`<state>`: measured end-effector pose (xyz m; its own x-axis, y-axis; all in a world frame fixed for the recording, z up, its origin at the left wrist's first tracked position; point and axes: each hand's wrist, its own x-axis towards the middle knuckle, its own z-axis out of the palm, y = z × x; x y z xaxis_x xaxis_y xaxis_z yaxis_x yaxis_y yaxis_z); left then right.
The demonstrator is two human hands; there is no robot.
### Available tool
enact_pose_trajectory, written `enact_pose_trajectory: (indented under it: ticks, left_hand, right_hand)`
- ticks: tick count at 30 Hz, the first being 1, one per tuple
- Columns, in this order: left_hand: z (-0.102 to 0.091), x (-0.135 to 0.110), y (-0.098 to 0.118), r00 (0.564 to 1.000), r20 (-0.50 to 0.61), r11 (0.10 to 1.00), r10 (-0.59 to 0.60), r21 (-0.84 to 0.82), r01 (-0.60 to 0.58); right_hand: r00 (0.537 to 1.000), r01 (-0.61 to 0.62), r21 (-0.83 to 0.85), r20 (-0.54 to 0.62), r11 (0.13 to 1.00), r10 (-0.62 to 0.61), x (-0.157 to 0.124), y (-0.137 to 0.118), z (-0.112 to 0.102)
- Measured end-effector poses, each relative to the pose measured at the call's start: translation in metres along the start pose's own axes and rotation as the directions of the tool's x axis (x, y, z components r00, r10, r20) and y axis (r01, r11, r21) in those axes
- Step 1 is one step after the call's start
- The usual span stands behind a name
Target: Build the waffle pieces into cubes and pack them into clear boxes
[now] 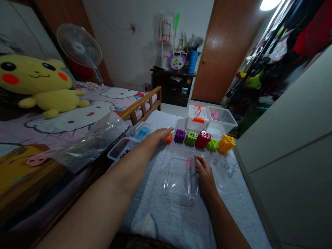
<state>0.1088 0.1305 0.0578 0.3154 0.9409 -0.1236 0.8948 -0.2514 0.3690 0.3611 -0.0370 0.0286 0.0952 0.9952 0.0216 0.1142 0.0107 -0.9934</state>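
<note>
A row of toy blocks lies on the cloth-covered table: orange block (169,138), purple block (180,136), green block (190,138), red block (202,139), a lighter green block (212,144) and a yellow block (226,143). My left hand (163,133) reaches forward and its fingers close on the orange block at the row's left end. My right hand (204,172) rests on the right edge of a clear plastic lid (178,180) lying flat in front of the row, fingers curled over its rim.
Clear plastic boxes (212,121) stand behind the blocks, one with an orange clasp. Smaller containers (129,141) and a plastic bag (90,141) lie at left by a bed with a yellow plush (41,83). A grey cabinet wall (290,145) borders the right.
</note>
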Motion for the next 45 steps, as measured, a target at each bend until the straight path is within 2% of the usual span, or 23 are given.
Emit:
enact_pose_trajectory:
  ticks: [8, 14, 23, 28, 30, 32, 35, 38, 41, 45]
  left_hand:
    - [-0.006, -0.004, 0.007, 0.99, 0.144, 0.981, 0.001, 0.192, -0.029]
    - [-0.004, -0.009, 0.01, 0.992, 0.128, 0.967, -0.016, 0.254, -0.017]
    - [-0.003, -0.021, 0.014, 0.999, 0.046, 0.954, -0.012, 0.299, -0.002]
    - [-0.004, -0.022, 0.017, 0.999, 0.048, 0.954, 0.024, 0.297, -0.037]
    - [-0.004, -0.019, 0.018, 0.998, 0.058, 0.953, 0.02, 0.3, -0.037]
    - [-0.005, -0.016, 0.021, 0.996, 0.086, 0.952, -0.008, 0.307, -0.019]
    - [-0.006, -0.011, 0.022, 0.993, 0.11, 0.946, -0.041, 0.325, 0.004]
    - [-0.005, -0.011, 0.02, 0.992, 0.099, 0.938, -0.072, 0.345, 0.034]
    - [-0.003, -0.014, 0.017, 0.995, 0.064, 0.936, -0.081, 0.349, 0.054]
    - [-0.002, -0.022, 0.017, 0.998, 0.013, 0.942, -0.063, 0.33, 0.055]
  right_hand:
    - [1.0, 0.013, -0.022, 0.004, 1.0, -0.013, 0.001, 0.002, -0.001]
    - [1.0, 0.002, -0.015, 0.009, 1.0, -0.002, 0.002, 0.002, -0.001]
    - [1.0, 0.015, -0.007, 0.001, 1.0, -0.015, 0.002, 0.003, 0.0]
    - [0.999, -0.035, 0.064, -0.007, 0.997, 0.036, 0.004, 0.007, 0.0]
    - [1.0, 0.005, 0.039, -0.026, 0.999, -0.004, 0.004, 0.009, -0.002]
    - [0.992, 0.11, -0.097, -0.055, 0.989, -0.115, 0.005, 0.011, -0.005]
    - [0.942, 0.282, -0.38, -0.065, 0.881, -0.329, 0.008, 0.015, -0.011]
    - [0.901, 0.332, -0.614, -0.02, 0.716, -0.434, 0.01, 0.02, -0.016]
    - [0.927, 0.26, -0.793, 0.044, 0.552, -0.373, 0.01, 0.023, -0.018]
    - [0.961, 0.204, -0.897, 0.108, 0.392, -0.254, 0.008, 0.022, -0.018]
